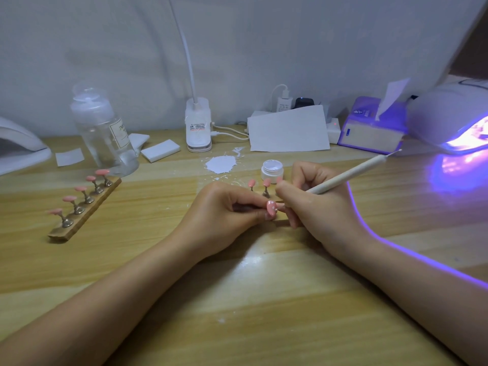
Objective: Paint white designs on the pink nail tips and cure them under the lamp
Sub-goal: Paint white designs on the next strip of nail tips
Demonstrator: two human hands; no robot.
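My left hand (224,215) pinches a pink nail tip (271,207) that carries small white dots. My right hand (314,207) grips a white dotting pen (353,173) like a pencil, its lower end at the nail tip. Behind my hands, two more pink nail tips (266,183) stand on a wooden holder, mostly hidden. An open jar of white gel (272,170) sits just behind them. A second wooden holder (87,207) with several pink tips lies to the left. The curing lamp (449,122) glows violet at the far right.
A clear pump bottle (105,133), white pads (160,150) and a clip lamp base (198,125) stand at the back. A white paint smear (220,163), a paper sheet (289,129) and a tissue box (372,128) lie behind. Another white lamp (18,143) sits at the left edge.
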